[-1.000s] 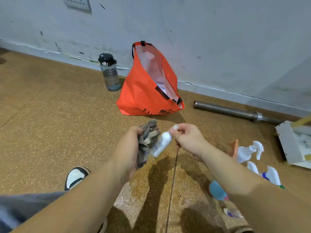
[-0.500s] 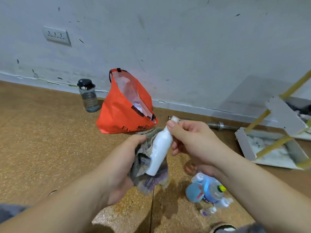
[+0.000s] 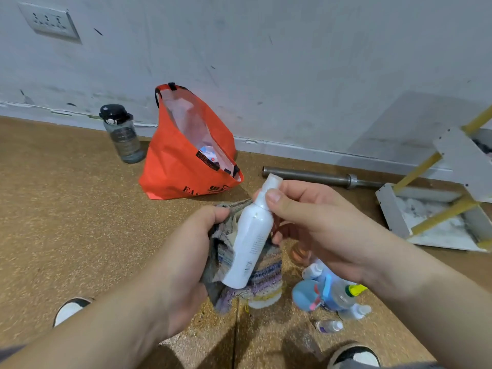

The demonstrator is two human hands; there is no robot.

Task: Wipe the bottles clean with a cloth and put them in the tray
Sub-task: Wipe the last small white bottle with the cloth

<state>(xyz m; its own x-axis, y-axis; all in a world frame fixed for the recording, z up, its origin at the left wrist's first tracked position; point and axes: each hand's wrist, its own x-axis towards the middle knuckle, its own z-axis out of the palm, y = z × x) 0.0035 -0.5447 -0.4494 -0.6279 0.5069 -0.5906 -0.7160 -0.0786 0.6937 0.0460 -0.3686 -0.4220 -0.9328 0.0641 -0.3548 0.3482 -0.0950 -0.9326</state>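
The left hand (image 3: 183, 262) grips a striped cloth (image 3: 262, 278) against the tilted white bottle (image 3: 250, 243), whose neck the right hand (image 3: 319, 225) pinches. On the floor (image 3: 80, 222) just past them lie other bottles (image 3: 327, 291); the tray (image 3: 392, 211) sits farther right, near the wall (image 3: 292, 75).

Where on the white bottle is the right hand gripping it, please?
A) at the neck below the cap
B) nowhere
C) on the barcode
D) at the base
A: the right hand pinches the white bottle at its neck, below the cap; the left hand holds the cloth behind its body.
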